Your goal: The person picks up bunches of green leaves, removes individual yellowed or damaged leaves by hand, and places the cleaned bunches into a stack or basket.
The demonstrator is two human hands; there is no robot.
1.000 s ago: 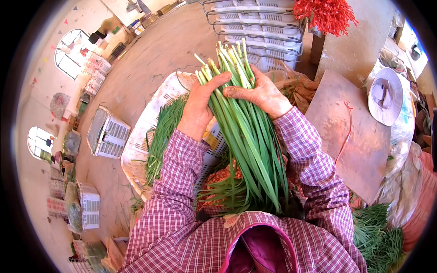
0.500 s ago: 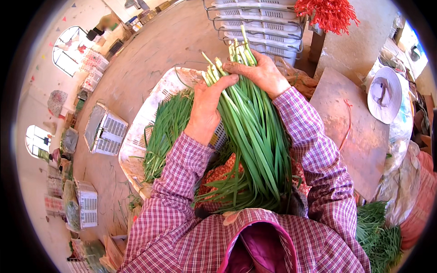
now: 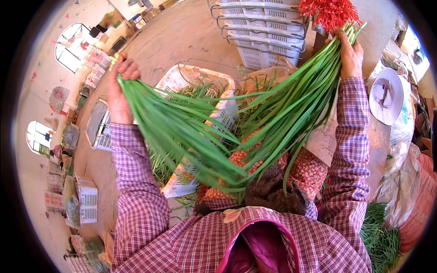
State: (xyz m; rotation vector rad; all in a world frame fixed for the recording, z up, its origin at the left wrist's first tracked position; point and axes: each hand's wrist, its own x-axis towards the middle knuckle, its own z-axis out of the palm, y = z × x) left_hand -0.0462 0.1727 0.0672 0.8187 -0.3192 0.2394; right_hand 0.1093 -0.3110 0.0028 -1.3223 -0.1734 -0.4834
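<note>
In my left hand point(image 3: 122, 84), closed and raised at the left, is one bunch of garlic chives point(image 3: 170, 120), gripped by the pale stem ends. My right hand point(image 3: 350, 57), raised at the right near the red ties, is closed round the stem ends of a second bunch of garlic chives point(image 3: 300, 102). Both bunches hang inward in curves, and their leaf tips meet above my lap point(image 3: 234, 157); the left one is blurred by motion. Behind and below them, a white plastic crate point(image 3: 231, 100) with more chives point(image 3: 200, 91) inside is partly covered.
Stacked white crates point(image 3: 264, 57) with wire handles stand ahead. Red ties point(image 3: 325, 16) hang beside them. To the right are a pale hat point(image 3: 386, 96) and plastic sacks point(image 3: 398, 177). More greens point(image 3: 380, 236) lie at lower right. Another crate point(image 3: 86, 200) stands at left.
The single bundle held by both hands together has been parted into two. My left hand has swung far left, my right hand up and to the right, each taking a bunch.
</note>
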